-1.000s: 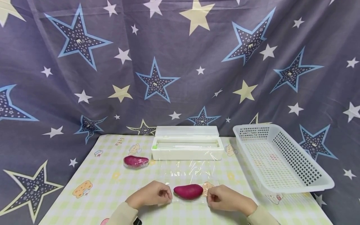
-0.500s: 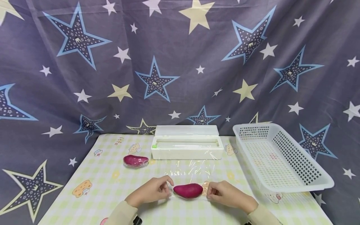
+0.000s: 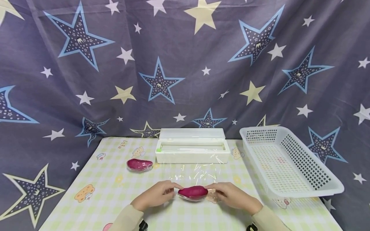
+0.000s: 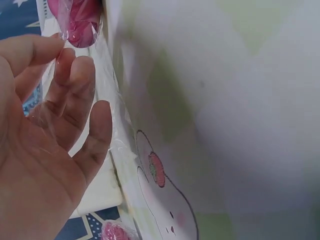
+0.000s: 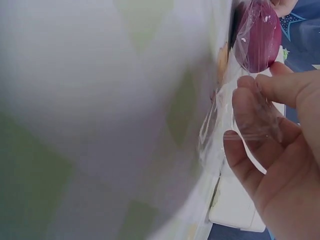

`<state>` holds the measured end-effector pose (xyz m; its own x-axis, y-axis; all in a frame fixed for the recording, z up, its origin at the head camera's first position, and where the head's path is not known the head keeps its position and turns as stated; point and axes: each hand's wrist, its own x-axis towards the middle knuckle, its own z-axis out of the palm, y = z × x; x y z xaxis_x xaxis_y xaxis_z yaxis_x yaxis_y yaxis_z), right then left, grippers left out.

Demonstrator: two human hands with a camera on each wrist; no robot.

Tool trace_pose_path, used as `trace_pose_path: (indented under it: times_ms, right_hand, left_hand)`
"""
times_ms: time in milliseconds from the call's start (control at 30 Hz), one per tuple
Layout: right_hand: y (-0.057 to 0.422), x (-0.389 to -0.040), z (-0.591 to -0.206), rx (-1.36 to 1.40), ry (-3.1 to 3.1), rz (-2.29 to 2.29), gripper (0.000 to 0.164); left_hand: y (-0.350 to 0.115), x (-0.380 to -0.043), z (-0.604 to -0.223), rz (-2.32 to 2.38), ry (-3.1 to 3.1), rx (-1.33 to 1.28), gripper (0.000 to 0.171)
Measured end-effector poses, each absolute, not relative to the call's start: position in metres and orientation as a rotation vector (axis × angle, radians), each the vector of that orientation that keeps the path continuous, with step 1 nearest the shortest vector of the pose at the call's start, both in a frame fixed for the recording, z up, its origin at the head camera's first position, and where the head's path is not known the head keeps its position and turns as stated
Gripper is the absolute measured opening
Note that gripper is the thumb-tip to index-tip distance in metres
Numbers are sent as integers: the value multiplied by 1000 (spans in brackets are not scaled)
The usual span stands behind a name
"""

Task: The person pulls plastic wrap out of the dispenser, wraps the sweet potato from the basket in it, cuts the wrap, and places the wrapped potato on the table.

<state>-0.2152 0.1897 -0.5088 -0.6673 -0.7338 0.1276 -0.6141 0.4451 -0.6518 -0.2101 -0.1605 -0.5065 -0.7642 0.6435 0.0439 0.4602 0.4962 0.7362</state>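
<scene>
A magenta sweet potato [image 3: 193,192], partly covered by clear cling film [image 3: 190,173], lies between the two hands in the head view. The film stretches from there back to a white dispenser box [image 3: 192,157]. My left hand [image 3: 157,195] is at the left end of the sweet potato, its index finger reaching the tip. In the left wrist view, its thumb and fingers pinch film there. My right hand [image 3: 232,197] mirrors it at the right end; the right wrist view shows film between thumb and fingers [image 5: 244,107]. The film's exact edges are hard to see.
A second, film-wrapped sweet potato [image 3: 139,165] lies at the left on the checked tablecloth [image 3: 115,192]. To the right stands a white perforated basket [image 3: 289,160]. A star-patterned curtain [image 3: 185,64] hangs behind the table, and the dispenser's lid is raised.
Both index fingers have stretched inward to the ends of the sweet potato. Film has come up over its front, and it has shifted slightly away. The box and basket stay put.
</scene>
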Motion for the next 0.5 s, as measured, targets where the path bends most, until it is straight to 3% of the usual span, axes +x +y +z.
trace_pose_path:
  times_ms: [500]
  right_hand:
    - [180,-246,-509,-1138,2638,-931,39]
  left_hand:
    - [-159,-239,-518,1016,2615,891,32]
